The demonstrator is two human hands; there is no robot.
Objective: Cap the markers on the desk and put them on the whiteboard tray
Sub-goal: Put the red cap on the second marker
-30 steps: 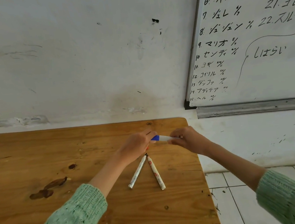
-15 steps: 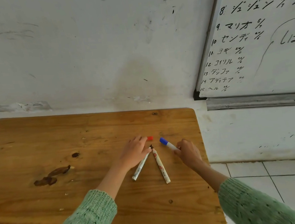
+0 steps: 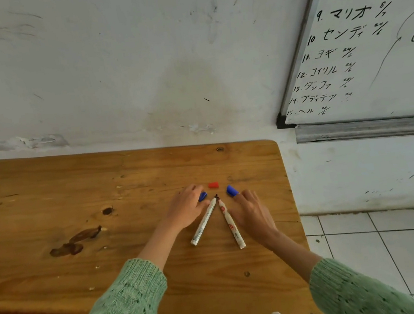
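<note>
Markers: two uncapped white markers lie on the desk (image 3: 49,202) in a V, tips nearly meeting at the far end. Left marker (image 3: 204,221) runs fwd-right, barcode end near; right marker (image 3: 231,223) runs fwd-left, red print on barrel.
Third marker: blue-capped marker (image 3: 231,190) on desk just right of the V tips; only the cap end shows, rest hidden under right hand.
Caps: loose red cap (image 3: 213,185) on desk just beyond the tips, touching nothing. Blue cap (image 3: 202,196) at left hand's fingertips, partly hidden.
Left hand (image 3: 187,207): palm down on desk, fingers curled loosely over the blue cap; real grip or just touching – can't tell. Hand edge lies against left marker.
Right hand (image 3: 252,214): palm down, fingers spread flat, not closed on anything; fingertips sit on/over the blue-capped marker's barrel, just beside right marker.
Sleeves: green knit, both arms.
Whiteboard tray (image 3: 369,129): grey metal rail under the whiteboard (image 3: 384,56), past desk's right far corner, well apart from markers.
Whiteboard: numbered handwritten list.
</note>
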